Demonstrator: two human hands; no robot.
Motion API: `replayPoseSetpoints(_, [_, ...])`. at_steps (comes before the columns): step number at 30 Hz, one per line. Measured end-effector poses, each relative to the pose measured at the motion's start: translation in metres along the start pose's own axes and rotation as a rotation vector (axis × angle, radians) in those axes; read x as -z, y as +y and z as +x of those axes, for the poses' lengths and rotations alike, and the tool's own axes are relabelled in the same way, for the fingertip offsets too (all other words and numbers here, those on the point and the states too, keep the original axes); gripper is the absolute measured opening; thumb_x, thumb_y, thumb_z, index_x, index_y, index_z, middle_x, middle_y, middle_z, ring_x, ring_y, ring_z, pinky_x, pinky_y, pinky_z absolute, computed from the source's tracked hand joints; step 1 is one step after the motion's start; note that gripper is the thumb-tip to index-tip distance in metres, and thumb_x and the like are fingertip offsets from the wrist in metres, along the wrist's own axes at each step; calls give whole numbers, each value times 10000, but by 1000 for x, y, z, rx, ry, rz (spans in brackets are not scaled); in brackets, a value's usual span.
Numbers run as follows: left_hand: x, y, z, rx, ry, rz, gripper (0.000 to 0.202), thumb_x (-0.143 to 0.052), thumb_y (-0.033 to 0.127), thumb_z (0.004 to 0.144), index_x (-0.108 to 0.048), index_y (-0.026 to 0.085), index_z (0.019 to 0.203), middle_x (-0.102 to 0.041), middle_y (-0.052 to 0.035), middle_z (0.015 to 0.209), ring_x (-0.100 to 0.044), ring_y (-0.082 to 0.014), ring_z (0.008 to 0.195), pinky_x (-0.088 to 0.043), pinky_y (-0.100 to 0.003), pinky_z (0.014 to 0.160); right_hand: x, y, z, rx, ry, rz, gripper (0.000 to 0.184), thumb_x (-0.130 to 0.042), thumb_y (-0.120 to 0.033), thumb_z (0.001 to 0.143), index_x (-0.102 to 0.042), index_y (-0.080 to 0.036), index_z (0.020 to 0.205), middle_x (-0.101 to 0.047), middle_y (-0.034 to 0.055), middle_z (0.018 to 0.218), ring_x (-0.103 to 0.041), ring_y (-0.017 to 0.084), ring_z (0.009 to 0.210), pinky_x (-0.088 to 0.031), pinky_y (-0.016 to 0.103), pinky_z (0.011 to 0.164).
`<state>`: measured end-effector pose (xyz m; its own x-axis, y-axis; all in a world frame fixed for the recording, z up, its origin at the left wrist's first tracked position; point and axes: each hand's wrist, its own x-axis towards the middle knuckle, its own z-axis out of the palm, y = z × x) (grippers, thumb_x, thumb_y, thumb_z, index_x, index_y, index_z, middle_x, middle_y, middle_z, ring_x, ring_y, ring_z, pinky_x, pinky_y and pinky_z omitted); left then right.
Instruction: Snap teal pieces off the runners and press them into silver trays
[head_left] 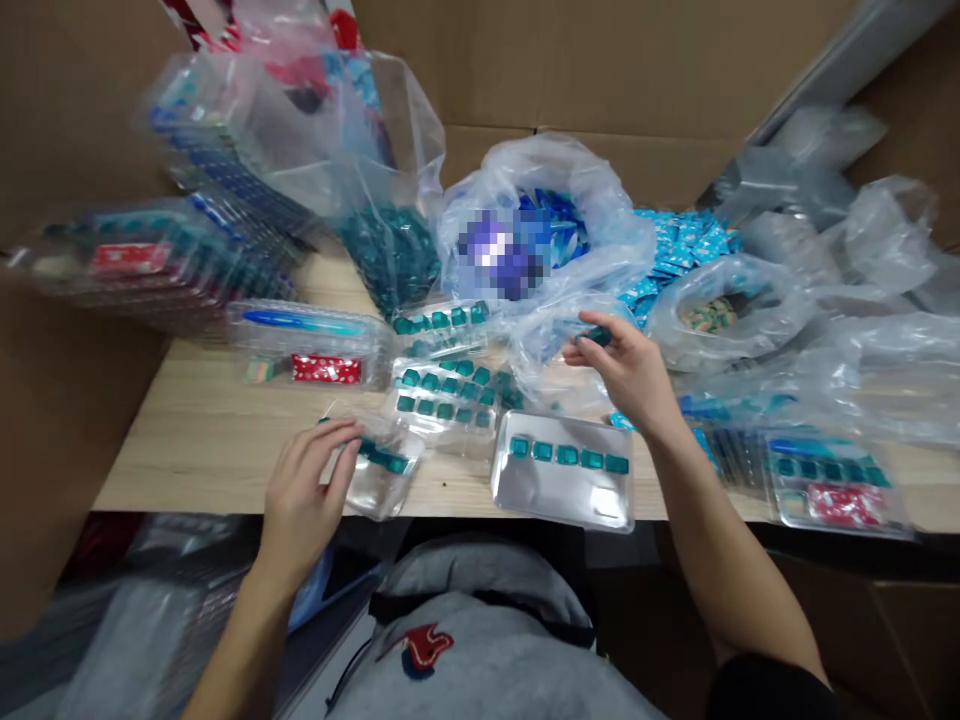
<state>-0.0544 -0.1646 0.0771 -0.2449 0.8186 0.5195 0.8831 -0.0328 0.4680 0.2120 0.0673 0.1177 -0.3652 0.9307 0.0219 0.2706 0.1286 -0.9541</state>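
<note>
My left hand (304,495) grips the edge of a clear plastic blister tray (382,470) holding a row of teal gel pods near the table's front edge. My right hand (626,368) is raised above the table, pinching a small teal pod (598,337) between thumb and fingers. Below it lies a silver-backed tray (562,470) with several teal pods in a row. Between my hands, a stacked clear tray (442,395) holds several more pods.
Light wood table (225,450) walled by cardboard (75,150). Clear bags hold teal pods (390,255), blue sachets (555,225) and mixed pieces (709,315). Stacked packaged trays (150,260) stand left; another packaged tray (832,480) lies right. Crumpled plastic (862,370) fills the right.
</note>
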Motion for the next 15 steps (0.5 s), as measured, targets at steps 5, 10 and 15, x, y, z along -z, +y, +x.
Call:
replayPoseSetpoints(5, [-32, 4, 27, -149, 29, 215, 201, -496, 180, 952, -622, 205, 1106, -681, -106, 1046, -626, -239, 976, -506, -391, 851, 1, -3, 11, 289, 2, -629, 494, -666, -268, 809, -602, -148, 1284, -543, 215, 1370, -526, 349, 1277, -425, 582, 1048])
replayPoseSetpoints(10, [-86, 14, 78, -186, -91, 266, 244, -501, 128, 921, -655, 202, 1096, -678, -129, 1098, -607, -270, 982, -476, -400, 807, -12, -31, -4, 445, 5, -627, 326, -583, -291, 896, -651, -205, 1203, -626, 150, 1281, -578, 291, 1221, -462, 517, 1032])
replayPoseSetpoints(15, [-99, 7, 100, -237, -155, 271, 196, -496, 104, 899, -664, 192, 848, -671, -116, 836, -588, -265, 799, -442, -380, 700, -12, -38, -17, 328, -85, -478, 246, -560, -288, 907, -700, -194, 1086, -718, 97, 1054, -680, 245, 968, -544, 446, 878])
